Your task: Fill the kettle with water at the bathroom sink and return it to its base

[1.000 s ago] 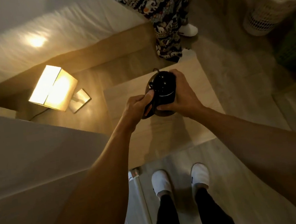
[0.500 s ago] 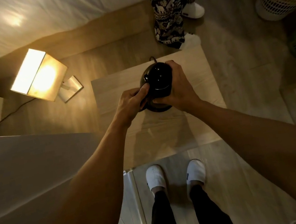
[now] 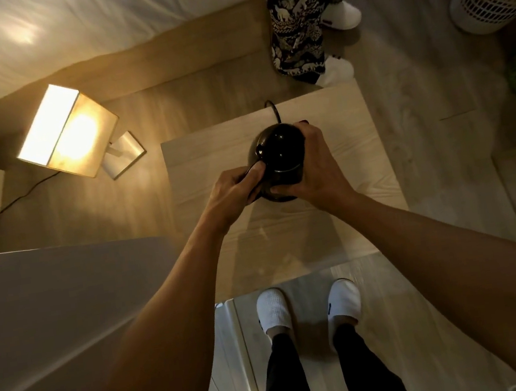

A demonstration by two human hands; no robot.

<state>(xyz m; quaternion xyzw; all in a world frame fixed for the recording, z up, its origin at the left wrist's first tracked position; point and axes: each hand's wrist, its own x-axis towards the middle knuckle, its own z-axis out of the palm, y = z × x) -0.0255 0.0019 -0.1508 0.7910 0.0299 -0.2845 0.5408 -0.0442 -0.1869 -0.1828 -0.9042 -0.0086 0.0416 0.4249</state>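
Lit lamp (image 3: 67, 130) on wood floor (image 3: 424, 147) w/ low table (image 3: 360, 162), bed (image 3: 80, 25).

Black kettle (image 3: 280, 153) on wooden table (image 3: 352, 150), left hand (image 3: 236, 188) on handle, right hand (image 3: 315, 165) gripping body

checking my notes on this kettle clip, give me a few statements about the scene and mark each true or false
1. Both hands are on the black kettle. True: the left hand grips the handle side and the right hand wraps the body.
2. The kettle is held over a bathroom sink. False: it is over a light wooden table; no sink is in view.
3. The lamp left of the table is switched on. True.
4. The person holding the kettle is barefoot. False: they wear white slippers.
5. A second person in patterned trousers stands beyond the table. True.
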